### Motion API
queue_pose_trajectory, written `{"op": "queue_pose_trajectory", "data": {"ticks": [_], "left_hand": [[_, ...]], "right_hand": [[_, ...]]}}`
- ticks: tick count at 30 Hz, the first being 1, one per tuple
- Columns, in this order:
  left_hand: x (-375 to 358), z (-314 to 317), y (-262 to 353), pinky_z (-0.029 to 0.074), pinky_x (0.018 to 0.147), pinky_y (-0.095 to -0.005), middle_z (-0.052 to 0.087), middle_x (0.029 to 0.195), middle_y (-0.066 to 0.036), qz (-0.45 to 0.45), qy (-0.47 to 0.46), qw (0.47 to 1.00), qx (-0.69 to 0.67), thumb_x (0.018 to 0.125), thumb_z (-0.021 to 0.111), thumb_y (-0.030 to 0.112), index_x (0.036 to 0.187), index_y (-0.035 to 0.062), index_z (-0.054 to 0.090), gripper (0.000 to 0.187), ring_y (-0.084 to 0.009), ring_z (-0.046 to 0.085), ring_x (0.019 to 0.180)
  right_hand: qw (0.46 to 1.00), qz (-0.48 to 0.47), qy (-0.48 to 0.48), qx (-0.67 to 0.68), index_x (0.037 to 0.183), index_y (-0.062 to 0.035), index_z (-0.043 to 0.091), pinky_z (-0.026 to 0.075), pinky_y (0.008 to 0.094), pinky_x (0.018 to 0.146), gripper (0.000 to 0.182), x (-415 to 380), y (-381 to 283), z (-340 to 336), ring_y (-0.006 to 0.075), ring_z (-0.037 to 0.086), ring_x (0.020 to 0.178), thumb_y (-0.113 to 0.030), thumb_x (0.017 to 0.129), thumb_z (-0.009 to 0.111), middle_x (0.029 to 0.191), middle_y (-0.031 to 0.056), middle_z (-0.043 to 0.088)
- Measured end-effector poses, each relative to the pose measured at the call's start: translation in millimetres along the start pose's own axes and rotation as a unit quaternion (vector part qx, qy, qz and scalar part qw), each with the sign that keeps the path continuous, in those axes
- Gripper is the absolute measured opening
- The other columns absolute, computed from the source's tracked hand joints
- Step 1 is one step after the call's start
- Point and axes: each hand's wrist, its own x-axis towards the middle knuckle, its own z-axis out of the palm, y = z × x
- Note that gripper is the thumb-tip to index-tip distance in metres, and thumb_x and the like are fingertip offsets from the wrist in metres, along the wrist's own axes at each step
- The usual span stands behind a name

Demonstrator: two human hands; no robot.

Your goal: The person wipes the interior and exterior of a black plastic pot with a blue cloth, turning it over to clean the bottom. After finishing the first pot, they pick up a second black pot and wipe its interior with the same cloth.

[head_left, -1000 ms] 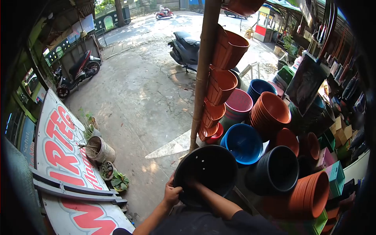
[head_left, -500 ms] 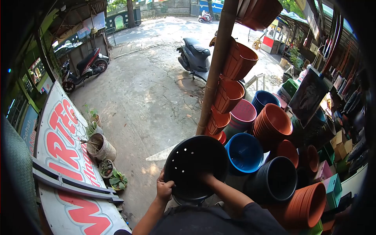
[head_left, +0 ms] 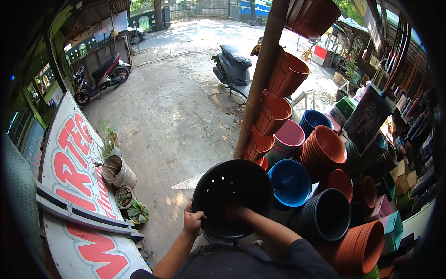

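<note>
A large round black pot (head_left: pixel 253 186) is tilted on its side in front of my body, its dark inside facing up toward me. Small bright holes show in its bottom. My left hand (head_left: pixel 193 220) grips the pot's left rim, thumb outside and fingers wrapped over the edge. My right hand (head_left: pixel 236 212) reaches inside the pot near its lower wall. Its fingers are lost in the dark, so what they touch cannot be made out.
Beside the pot on the right stand a blue tub (head_left: pixel 290 183), stacked black pots (head_left: pixel 325 216) and stacked terracotta pots (head_left: pixel 360 249). A bamboo pole (head_left: pixel 260 79) rises ahead. At left are a lettered sign (head_left: pixel 76 162), potted plants (head_left: pixel 120 172) and a motorbike (head_left: pixel 104 76).
My right hand has moved left and slightly down inside the pot. The pot has turned a little, and fewer bright holes show. The passing motorbike on the road is gone; a car shows at left.
</note>
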Motion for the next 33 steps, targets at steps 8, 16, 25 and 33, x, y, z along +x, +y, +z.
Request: {"op": "queue_pose_trajectory", "data": {"ticks": [8, 16, 25, 33], "left_hand": [[1, -7, 2, 0.054, 0.065, -0.0242, 0.071, 0.091, -0.007, 0.014, 0.033, 0.999, -0.003, 0.063, 0.045, -0.016, 0.102, 0.0021, 0.066, 0.048, -0.0167, 0.069, 0.078], [3, 12, 16, 0.055, 0.073, -0.0264, 0.072, 0.098, -0.008, 0.020, -0.004, 1.000, 0.001, 0.062, 0.046, -0.016, 0.110, 0.0000, 0.066, 0.054, -0.0177, 0.069, 0.085], [-7, -1, -27, 0.053, 0.065, -0.0231, 0.071, 0.093, -0.006, 0.007, 0.034, 0.999, 0.028, 0.068, 0.046, -0.016, 0.107, 0.0023, 0.066, 0.048, -0.0132, 0.068, 0.077], [-27, -1, -50, 0.051, 0.060, -0.0225, 0.068, 0.082, -0.003, 0.002, 0.068, 0.997, 0.029, 0.068, 0.047, -0.015, 0.095, 0.0045, 0.065, 0.037, -0.0110, 0.064, 0.068]], "right_hand": [[0.966, 0.078, 0.088, -0.231, 0.134, 0.0023, 0.053, 0.038, 0.0479, 0.110, 0.054, -33, 39, -48, 0.0370, 0.049, 0.130, -0.029, 0.091, 0.053, 0.141, 0.0239, 0.049], [0.931, -0.012, -0.362, 0.039, 0.137, -0.0089, 0.055, 0.039, 0.0470, 0.110, 0.048, -17, 9, -32, 0.0344, 0.051, 0.130, -0.036, 0.099, 0.041, 0.143, 0.0182, 0.052], [0.383, 0.168, 0.304, 0.856, 0.119, -0.0045, 0.061, 0.049, 0.0436, 0.100, 0.051, 61, -66, -56, 0.0293, 0.063, 0.103, -0.042, 0.098, 0.035, 0.112, 0.0146, 0.066], [0.229, 0.152, 0.426, 0.862, 0.112, -0.0088, 0.067, 0.053, 0.0476, 0.091, 0.050, 24, -29, -103, 0.0295, 0.066, 0.095, -0.045, 0.099, 0.035, 0.101, 0.0114, 0.069]]}}
